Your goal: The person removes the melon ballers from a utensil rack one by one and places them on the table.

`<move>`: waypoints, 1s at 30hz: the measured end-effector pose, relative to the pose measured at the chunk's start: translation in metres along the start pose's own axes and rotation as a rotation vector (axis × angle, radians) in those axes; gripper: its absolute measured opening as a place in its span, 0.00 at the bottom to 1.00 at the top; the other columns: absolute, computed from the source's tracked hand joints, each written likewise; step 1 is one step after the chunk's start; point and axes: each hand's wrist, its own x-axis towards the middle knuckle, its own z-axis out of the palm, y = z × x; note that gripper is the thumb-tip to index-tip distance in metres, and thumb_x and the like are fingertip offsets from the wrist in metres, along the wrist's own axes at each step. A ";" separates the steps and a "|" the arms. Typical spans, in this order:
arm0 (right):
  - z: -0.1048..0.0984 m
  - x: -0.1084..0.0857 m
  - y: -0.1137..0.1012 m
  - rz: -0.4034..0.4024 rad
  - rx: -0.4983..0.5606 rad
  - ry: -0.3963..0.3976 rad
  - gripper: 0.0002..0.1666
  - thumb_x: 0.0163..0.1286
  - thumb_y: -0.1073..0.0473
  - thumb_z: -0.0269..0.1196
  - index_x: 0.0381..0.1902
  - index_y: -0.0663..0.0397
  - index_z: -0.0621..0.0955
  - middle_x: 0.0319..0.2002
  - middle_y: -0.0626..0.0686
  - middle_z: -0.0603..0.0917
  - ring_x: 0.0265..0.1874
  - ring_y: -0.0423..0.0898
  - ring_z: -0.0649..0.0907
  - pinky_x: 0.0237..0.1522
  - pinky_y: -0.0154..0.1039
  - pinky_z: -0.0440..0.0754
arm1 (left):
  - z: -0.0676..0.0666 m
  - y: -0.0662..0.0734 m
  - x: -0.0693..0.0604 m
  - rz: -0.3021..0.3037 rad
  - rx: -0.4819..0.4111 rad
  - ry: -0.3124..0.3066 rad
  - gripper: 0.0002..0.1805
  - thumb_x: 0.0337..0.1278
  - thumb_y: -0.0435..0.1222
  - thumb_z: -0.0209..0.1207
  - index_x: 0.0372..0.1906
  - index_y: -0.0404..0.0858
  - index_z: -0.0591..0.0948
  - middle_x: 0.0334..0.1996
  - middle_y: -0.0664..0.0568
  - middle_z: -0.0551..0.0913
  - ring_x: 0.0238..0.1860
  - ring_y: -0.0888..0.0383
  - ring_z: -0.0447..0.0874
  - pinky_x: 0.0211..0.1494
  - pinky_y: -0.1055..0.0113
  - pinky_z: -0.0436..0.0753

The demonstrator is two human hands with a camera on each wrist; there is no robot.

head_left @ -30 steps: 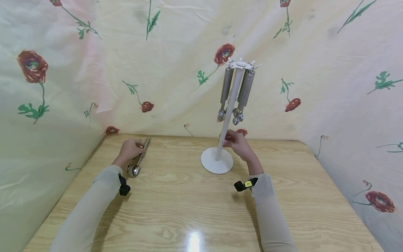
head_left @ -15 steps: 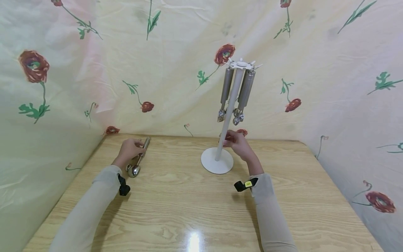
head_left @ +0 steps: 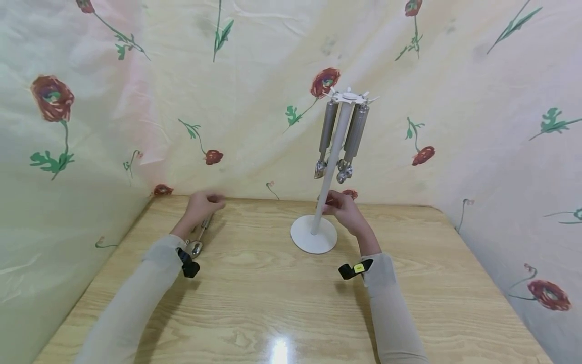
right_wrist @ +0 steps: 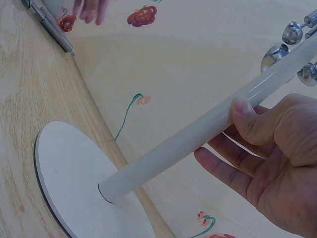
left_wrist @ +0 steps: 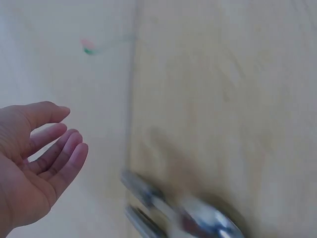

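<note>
Sleeve (head_left: 123, 308) at far left runs toward 1 o'clock, past a black band (head_left: 188, 264), to the left hand (head_left: 203, 206), empty, fingers loosely bent. At its 6 o'clock and apart from it, loose utensils (head_left: 196, 248) lie on the table (head_left: 254, 303), at 10 o'clock from its middle, handles toward 1 o'clock and shiny bowls toward 7. Floral cloth (head_left: 259, 91) hangs at 12 o'clock. At 1 o'clock from the table's middle rises a white stand (head_left: 334, 156) on a round base (head_left: 301, 235); hung utensils (head_left: 356, 131) dangle from its top, bowls toward 6. The right hand (head_left: 344, 210), at the base's 2 o'clock, pinches the stand's pole, thumb against it.
</note>
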 end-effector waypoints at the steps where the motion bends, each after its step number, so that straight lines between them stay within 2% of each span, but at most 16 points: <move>1: 0.000 0.000 0.000 -0.003 0.004 0.000 0.16 0.74 0.73 0.58 0.58 0.74 0.77 0.50 0.71 0.80 0.49 0.57 0.83 0.57 0.57 0.84 | 0.001 0.007 0.002 0.024 -0.018 0.000 0.17 0.67 0.33 0.63 0.56 0.28 0.83 0.49 0.33 0.87 0.50 0.41 0.86 0.49 0.58 0.86; 4: 0.001 -0.001 0.000 -0.006 0.016 0.001 0.16 0.73 0.74 0.58 0.57 0.74 0.77 0.50 0.72 0.80 0.48 0.55 0.84 0.58 0.60 0.82 | 0.003 0.033 0.006 0.081 -0.077 -0.007 0.17 0.67 0.33 0.64 0.57 0.30 0.84 0.47 0.35 0.88 0.48 0.45 0.87 0.45 0.67 0.84; 7: 0.001 -0.001 0.000 -0.007 0.030 -0.001 0.16 0.73 0.74 0.58 0.57 0.75 0.76 0.49 0.72 0.80 0.47 0.55 0.84 0.58 0.61 0.82 | 0.006 0.058 0.011 0.133 -0.128 -0.011 0.17 0.67 0.35 0.65 0.57 0.33 0.85 0.46 0.37 0.88 0.45 0.49 0.87 0.43 0.71 0.82; 17: 0.002 -0.002 -0.001 -0.014 0.012 0.003 0.16 0.73 0.75 0.58 0.57 0.76 0.76 0.49 0.71 0.80 0.48 0.55 0.84 0.55 0.52 0.86 | 0.019 0.138 0.019 0.262 -0.329 -0.051 0.18 0.67 0.38 0.65 0.59 0.38 0.84 0.48 0.40 0.88 0.46 0.55 0.87 0.48 0.70 0.84; 22: 0.002 -0.002 -0.001 -0.011 0.005 0.000 0.16 0.73 0.75 0.58 0.57 0.76 0.77 0.49 0.71 0.80 0.49 0.56 0.83 0.53 0.46 0.87 | 0.028 0.169 0.022 0.326 -0.434 -0.073 0.19 0.67 0.37 0.65 0.60 0.37 0.83 0.49 0.41 0.87 0.46 0.57 0.86 0.48 0.70 0.85; 25: 0.002 -0.003 -0.002 -0.012 0.003 -0.001 0.16 0.73 0.75 0.58 0.57 0.76 0.77 0.49 0.71 0.80 0.49 0.57 0.83 0.53 0.45 0.88 | 0.034 0.186 0.023 0.365 -0.467 -0.066 0.19 0.67 0.37 0.65 0.60 0.37 0.83 0.49 0.42 0.87 0.47 0.56 0.86 0.51 0.67 0.85; 30: 0.002 -0.002 -0.003 -0.012 0.002 -0.003 0.17 0.72 0.76 0.58 0.57 0.76 0.76 0.50 0.71 0.80 0.49 0.58 0.83 0.53 0.47 0.87 | 0.042 0.206 0.027 0.401 -0.517 -0.078 0.20 0.67 0.36 0.65 0.61 0.37 0.83 0.50 0.41 0.88 0.50 0.53 0.87 0.58 0.61 0.84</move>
